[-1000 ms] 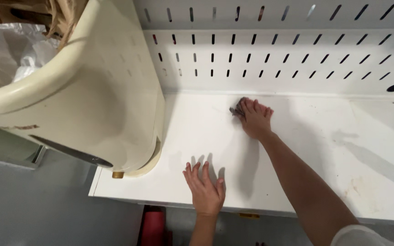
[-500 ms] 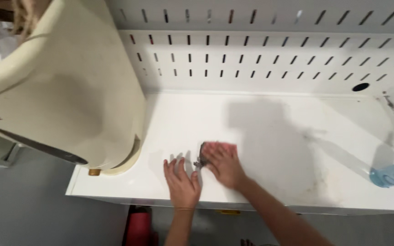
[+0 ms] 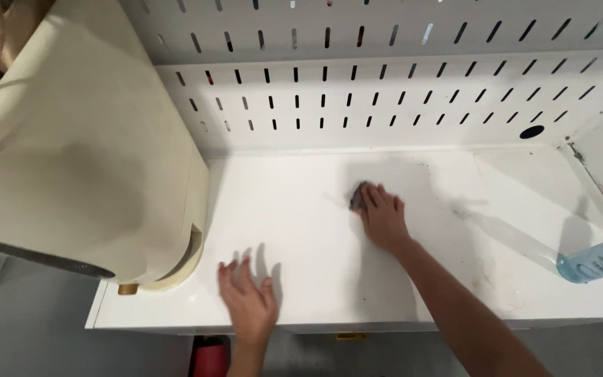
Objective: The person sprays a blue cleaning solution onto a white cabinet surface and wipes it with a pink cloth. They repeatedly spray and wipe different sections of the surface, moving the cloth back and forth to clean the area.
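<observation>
The white shelf (image 3: pixel 301 279) fills the middle of the frame, backed by a white slotted panel (image 3: pixel 385 91) across the top. A large cream-coloured appliance (image 3: pixel 85 167) takes up the left side, its base resting on the shelf's left end. At the far right edge a pale blue bottle (image 3: pixel 598 258) lies tilted on the shelf. The right hand (image 3: pixel 383 218), in the centre of the frame, presses palm-down on a small dark cloth (image 3: pixel 356 197), fingers curled over it; the cloth peeks out at the hand's upper left. The left hand (image 3: pixel 249 300) lies flat and spread at the shelf's front edge, lower left of centre, holding nothing. The cloth lies up and to the right of the left hand, well apart from it
</observation>
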